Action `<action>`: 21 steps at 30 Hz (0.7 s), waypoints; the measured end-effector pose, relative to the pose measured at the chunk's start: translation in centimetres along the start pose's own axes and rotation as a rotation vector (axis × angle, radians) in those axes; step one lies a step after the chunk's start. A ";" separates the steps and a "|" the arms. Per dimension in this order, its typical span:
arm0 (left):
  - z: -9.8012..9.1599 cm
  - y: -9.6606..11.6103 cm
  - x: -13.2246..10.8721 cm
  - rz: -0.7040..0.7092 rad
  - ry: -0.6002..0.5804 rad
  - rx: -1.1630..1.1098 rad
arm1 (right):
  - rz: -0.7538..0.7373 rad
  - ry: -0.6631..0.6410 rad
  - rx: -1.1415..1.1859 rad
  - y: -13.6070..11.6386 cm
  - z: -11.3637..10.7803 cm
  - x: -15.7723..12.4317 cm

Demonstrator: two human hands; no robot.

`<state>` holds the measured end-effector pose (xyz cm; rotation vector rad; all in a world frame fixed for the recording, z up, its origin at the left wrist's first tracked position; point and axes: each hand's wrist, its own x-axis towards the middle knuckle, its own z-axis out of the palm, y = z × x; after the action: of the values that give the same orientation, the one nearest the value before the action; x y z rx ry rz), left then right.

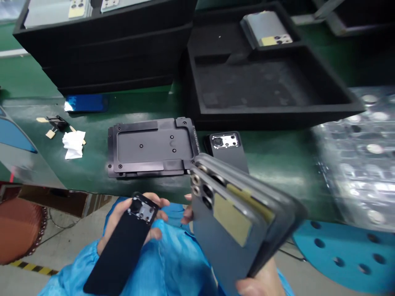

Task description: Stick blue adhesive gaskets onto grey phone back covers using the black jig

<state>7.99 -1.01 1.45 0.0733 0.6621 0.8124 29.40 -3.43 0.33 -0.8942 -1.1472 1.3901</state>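
Observation:
My left hand (117,216) is closed around a matte black phone back cover (119,250) with a silver camera plate at its upper end. My right hand (263,279) grips a stack of grey phone back covers (222,238), tilted on edge, with camera rings and yellow stickers; motion blurs it and I cannot tell how many there are. Beyond the hands lies a dark grey fixture (154,148) with a shallow recess. Another black phone back cover (231,154) rests to its right, partly hidden behind the stack.
Stacked black foam trays (117,53) stand at the back left. A black tray (277,109) at the back right holds grey covers (268,26). Clear plastic blister trays (364,164) lie right. A blue phone-like piece (86,102), crumpled tissue (74,144) and blue stool (342,255) are around.

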 end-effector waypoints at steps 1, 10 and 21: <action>0.1 0.7 -0.3 0.054 0.014 -0.002 | 0.022 0.037 0.008 0.3 0.2 -0.4; 0.8 -1.5 -0.5 0.760 0.279 0.257 | 0.145 -0.106 -0.089 3.6 6.0 -1.9; -1.8 -3.1 0.0 1.163 0.317 0.660 | 0.418 -0.314 -0.135 3.1 7.2 -1.2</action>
<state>8.95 -3.50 -0.95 1.0190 1.1870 1.6998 21.88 -5.64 -0.96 -1.0806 -1.3530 1.8598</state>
